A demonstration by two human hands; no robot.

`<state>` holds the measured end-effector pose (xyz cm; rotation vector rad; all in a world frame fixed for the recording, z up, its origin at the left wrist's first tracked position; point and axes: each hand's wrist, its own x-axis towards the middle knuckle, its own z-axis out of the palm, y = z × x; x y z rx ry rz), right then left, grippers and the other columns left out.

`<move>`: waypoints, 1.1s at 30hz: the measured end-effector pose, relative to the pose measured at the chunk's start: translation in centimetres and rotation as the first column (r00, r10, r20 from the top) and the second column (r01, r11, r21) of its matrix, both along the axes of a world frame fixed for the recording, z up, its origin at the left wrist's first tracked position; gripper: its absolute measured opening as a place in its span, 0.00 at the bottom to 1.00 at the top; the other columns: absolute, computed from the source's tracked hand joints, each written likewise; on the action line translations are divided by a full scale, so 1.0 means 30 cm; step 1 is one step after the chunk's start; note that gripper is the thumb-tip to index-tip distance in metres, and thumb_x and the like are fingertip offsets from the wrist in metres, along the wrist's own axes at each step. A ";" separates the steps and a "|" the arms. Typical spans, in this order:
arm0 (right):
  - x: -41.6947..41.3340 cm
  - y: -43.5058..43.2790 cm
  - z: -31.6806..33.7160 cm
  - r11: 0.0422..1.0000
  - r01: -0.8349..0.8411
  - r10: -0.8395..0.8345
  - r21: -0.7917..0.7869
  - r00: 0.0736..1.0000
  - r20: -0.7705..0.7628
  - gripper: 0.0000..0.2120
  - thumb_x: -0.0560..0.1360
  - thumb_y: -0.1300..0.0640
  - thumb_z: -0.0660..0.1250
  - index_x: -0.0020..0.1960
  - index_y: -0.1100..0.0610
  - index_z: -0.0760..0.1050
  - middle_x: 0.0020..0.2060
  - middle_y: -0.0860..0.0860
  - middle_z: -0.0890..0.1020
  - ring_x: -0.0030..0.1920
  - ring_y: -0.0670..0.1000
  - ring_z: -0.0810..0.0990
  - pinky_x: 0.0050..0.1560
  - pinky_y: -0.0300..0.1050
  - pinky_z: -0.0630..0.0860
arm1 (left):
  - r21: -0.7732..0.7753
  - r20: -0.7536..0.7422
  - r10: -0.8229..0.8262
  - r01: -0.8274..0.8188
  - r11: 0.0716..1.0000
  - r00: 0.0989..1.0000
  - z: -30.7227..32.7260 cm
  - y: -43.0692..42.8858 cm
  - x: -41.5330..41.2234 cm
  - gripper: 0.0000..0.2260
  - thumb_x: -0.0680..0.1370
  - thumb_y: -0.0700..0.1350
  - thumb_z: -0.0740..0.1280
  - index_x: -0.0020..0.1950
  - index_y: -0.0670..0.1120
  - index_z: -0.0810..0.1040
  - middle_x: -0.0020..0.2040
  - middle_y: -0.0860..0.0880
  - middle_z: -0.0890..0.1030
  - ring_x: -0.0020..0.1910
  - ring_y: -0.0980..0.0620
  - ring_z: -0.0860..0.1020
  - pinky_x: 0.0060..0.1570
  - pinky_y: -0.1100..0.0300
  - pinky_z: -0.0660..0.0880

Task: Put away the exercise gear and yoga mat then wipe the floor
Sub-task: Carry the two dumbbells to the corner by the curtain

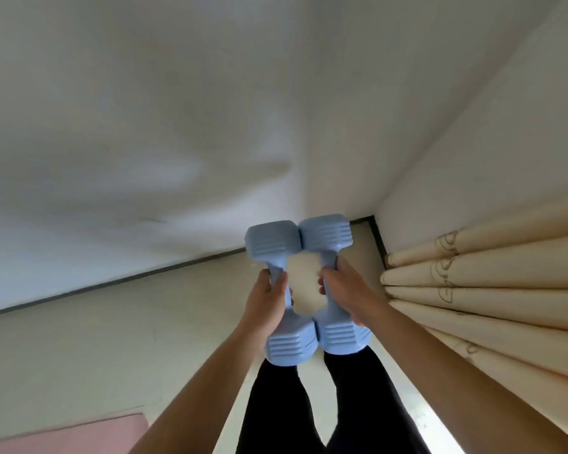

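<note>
We are facing a white wall (145,126), standing on the pale floor (112,339), with the pink yoga mat (79,434) lying at lower left. Our left hand (269,309) is gripping the left dumbbell (273,244) and our right hand (345,290) the right dumbbell (325,232), fingers (323,281) curling round the handles, heads touching.

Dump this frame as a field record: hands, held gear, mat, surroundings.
left hand: grips the handle of the left dumbbell
right hand: grips the handle of the right dumbbell
dumbbells: light blue, held off the floor, side by side, upper heads touching
yoga mat: pink, flat on the floor, lower left, only a corner in view
surroundings: white wall ahead, cream pleated curtain at right
task state: dumbbells not yet put down
</note>
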<state>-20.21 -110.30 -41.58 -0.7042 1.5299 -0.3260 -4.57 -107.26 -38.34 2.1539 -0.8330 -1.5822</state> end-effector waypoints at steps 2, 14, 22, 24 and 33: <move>-0.019 -0.019 -0.108 0.998 -0.028 0.028 0.051 1.000 -0.010 0.09 0.78 0.58 0.60 0.59 0.55 0.72 0.46 0.54 0.78 0.44 0.51 0.76 0.46 0.46 0.73 | 0.067 -0.025 0.022 -0.021 0.998 0.999 -0.115 -0.028 -0.017 0.12 0.82 0.54 0.60 0.54 0.46 0.74 0.49 0.44 0.82 0.47 0.47 0.82 0.51 0.50 0.77; 0.005 0.110 -1.164 0.958 0.022 0.020 0.287 0.990 -0.142 0.11 0.76 0.59 0.61 0.58 0.53 0.71 0.41 0.53 0.76 0.41 0.53 0.74 0.44 0.50 0.72 | 0.405 -0.106 0.136 -0.082 0.911 0.985 -1.239 0.030 -0.015 0.12 0.78 0.55 0.60 0.54 0.48 0.73 0.50 0.44 0.82 0.45 0.48 0.81 0.51 0.52 0.76; 0.025 0.090 -1.820 0.929 0.067 -0.031 0.365 0.994 -0.103 0.11 0.74 0.56 0.64 0.56 0.51 0.73 0.45 0.54 0.80 0.45 0.53 0.78 0.60 0.59 0.76 | 0.481 -0.101 0.213 -0.140 0.865 0.972 -1.897 0.005 0.014 0.11 0.79 0.54 0.61 0.52 0.48 0.76 0.48 0.47 0.82 0.46 0.47 0.81 0.48 0.53 0.76; 0.022 0.044 -1.959 0.940 0.054 -0.023 0.338 0.995 -0.095 0.06 0.77 0.59 0.64 0.53 0.52 0.72 0.44 0.54 0.78 0.44 0.53 0.76 0.55 0.56 0.77 | 0.455 -0.110 0.202 -0.131 0.881 0.973 -2.029 -0.030 0.015 0.11 0.79 0.52 0.62 0.51 0.45 0.76 0.45 0.46 0.81 0.43 0.47 0.80 0.44 0.55 0.74; 0.013 -0.271 -2.347 0.977 -0.051 0.069 0.206 0.995 -0.079 0.09 0.75 0.68 0.59 0.49 0.55 0.69 0.42 0.55 0.72 0.44 0.54 0.73 0.47 0.50 0.72 | 0.228 -0.120 0.266 -0.234 0.945 0.956 -2.422 -0.278 0.008 0.10 0.80 0.45 0.62 0.60 0.43 0.71 0.51 0.40 0.79 0.46 0.43 0.79 0.52 0.48 0.78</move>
